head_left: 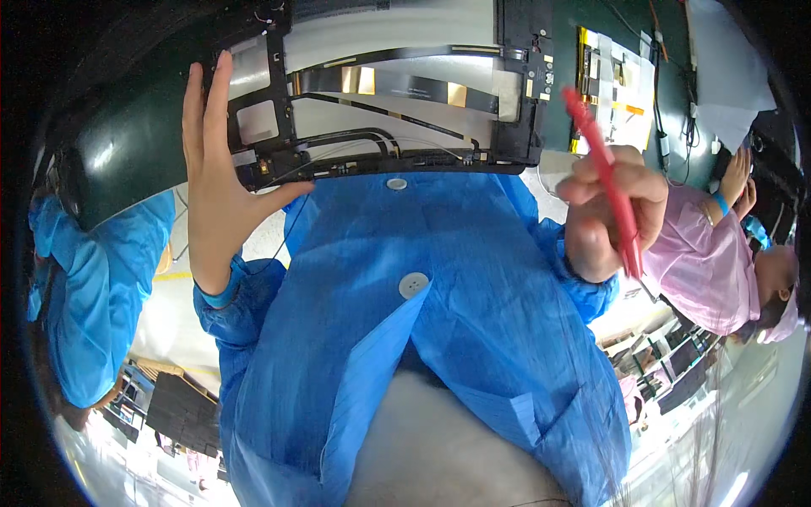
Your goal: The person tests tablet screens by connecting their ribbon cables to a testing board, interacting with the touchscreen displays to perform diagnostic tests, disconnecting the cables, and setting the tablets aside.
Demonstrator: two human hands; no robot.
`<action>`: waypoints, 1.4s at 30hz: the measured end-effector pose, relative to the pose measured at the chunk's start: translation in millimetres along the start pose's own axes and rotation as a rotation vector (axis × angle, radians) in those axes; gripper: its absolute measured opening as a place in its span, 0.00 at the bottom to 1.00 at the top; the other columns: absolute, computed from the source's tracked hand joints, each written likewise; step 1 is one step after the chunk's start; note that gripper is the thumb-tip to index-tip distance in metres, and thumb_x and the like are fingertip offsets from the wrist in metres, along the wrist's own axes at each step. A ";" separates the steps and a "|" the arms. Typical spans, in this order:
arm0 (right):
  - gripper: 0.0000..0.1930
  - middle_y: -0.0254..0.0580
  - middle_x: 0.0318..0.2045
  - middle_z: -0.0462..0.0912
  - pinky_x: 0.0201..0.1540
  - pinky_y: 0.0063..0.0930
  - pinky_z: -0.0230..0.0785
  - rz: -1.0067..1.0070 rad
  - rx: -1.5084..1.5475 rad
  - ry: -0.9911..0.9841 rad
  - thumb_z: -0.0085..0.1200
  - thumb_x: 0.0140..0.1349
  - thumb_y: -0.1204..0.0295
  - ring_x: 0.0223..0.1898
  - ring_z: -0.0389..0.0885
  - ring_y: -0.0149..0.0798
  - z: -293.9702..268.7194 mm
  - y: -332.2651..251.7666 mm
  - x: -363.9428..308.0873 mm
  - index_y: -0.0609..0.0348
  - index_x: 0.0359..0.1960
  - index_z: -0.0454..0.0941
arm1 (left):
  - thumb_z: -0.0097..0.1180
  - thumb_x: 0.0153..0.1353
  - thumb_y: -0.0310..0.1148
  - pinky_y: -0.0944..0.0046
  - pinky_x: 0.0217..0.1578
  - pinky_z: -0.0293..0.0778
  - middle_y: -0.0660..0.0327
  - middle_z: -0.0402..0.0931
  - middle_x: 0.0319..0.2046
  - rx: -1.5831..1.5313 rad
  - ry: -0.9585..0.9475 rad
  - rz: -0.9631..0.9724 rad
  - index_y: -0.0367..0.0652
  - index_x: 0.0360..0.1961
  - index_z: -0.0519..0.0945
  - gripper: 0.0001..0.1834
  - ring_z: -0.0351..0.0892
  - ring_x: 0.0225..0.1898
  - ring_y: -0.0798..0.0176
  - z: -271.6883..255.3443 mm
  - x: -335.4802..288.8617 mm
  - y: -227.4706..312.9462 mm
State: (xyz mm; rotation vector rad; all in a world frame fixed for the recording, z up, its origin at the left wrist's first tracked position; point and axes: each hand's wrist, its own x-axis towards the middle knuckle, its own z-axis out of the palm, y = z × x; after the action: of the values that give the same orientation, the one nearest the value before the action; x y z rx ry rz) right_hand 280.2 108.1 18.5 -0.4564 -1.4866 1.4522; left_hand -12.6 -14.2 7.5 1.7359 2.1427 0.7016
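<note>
Before me lies an opened electronic device [519, 144], perhaps a tablet or laptop, with a black frame, pale metal panels and exposed inner parts. Across its middle runs a wide black ribbon cable [414, 86] with gold patches. My left hand [221, 182] is at the device's left end, fingers stretched up and thumb spread toward its near left corner; it holds nothing. Off the device's right end, my right hand [621, 198] grips a slim red stick-shaped tool [601, 156] in a pinch, raised and slanting. Its exact kind is not clear.
On the dark green work surface [127, 127], a part with yellow edging [621, 93] and loose black cables [663, 110] lie right of the device. A person in pink [705, 270] works on the right; a person in blue [110, 287] is on the left. Shelving [672, 359] stands behind.
</note>
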 end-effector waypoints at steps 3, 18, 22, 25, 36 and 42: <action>0.11 0.50 0.27 0.78 0.30 0.23 0.67 -0.016 -0.333 0.080 0.56 0.55 0.74 0.24 0.73 0.33 6.8 -6.3 -0.9 0.69 0.33 0.69 | 0.78 0.19 0.42 0.47 0.57 0.64 0.49 0.43 0.66 0.003 0.012 0.029 0.59 0.67 0.51 0.68 0.49 0.65 0.42 0.4 0.1 -3.3; 0.15 0.40 0.13 0.77 0.19 0.20 0.62 0.461 -0.783 0.311 0.54 0.61 0.68 0.16 0.72 0.25 36.6 18.5 -2.9 0.62 0.19 0.69 | 0.76 0.23 0.50 0.46 0.58 0.61 0.48 0.46 0.65 -0.056 0.029 0.036 0.58 0.67 0.51 0.66 0.49 0.65 0.41 8.4 -2.5 -14.0; 0.14 0.41 0.13 0.77 0.19 0.20 0.62 0.420 -0.861 0.278 0.54 0.60 0.71 0.16 0.72 0.24 38.4 19.4 -2.0 0.62 0.18 0.68 | 0.76 0.23 0.51 0.46 0.58 0.61 0.48 0.46 0.66 -0.027 0.036 0.039 0.58 0.67 0.51 0.66 0.49 0.65 0.41 7.5 -3.8 -15.1; 0.13 0.41 0.14 0.77 0.19 0.20 0.62 0.409 -0.839 0.301 0.53 0.60 0.72 0.15 0.72 0.25 39.3 20.8 -1.6 0.62 0.18 0.68 | 0.76 0.22 0.51 0.46 0.58 0.61 0.48 0.46 0.66 -0.034 0.030 0.018 0.57 0.67 0.51 0.66 0.49 0.65 0.41 7.3 -4.5 -15.0; 0.22 0.53 0.19 0.78 0.13 0.18 0.64 0.290 -0.440 0.578 0.34 0.68 0.57 0.11 0.72 0.34 -13.4 6.1 -13.5 0.68 0.35 0.70 | 0.63 0.38 0.63 0.48 0.62 0.54 0.52 0.47 0.66 -0.301 0.041 0.081 0.50 0.66 0.51 0.58 0.49 0.66 0.47 4.5 0.6 -34.3; 0.16 0.61 0.44 0.77 0.44 0.31 0.73 0.370 -0.389 0.385 0.38 0.68 0.61 0.38 0.80 0.42 -4.0 28.6 -31.6 0.64 0.39 0.69 | 0.44 0.56 0.57 0.53 0.66 0.41 0.55 0.48 0.67 -0.362 0.197 -0.034 0.47 0.66 0.53 0.41 0.45 0.68 0.53 18.2 3.8 -24.6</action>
State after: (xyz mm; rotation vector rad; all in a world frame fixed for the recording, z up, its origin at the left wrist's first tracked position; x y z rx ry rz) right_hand 287.9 90.9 -19.9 -1.2324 -1.4116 1.2485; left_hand -24.5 -10.9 -20.8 1.4875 2.0014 1.2098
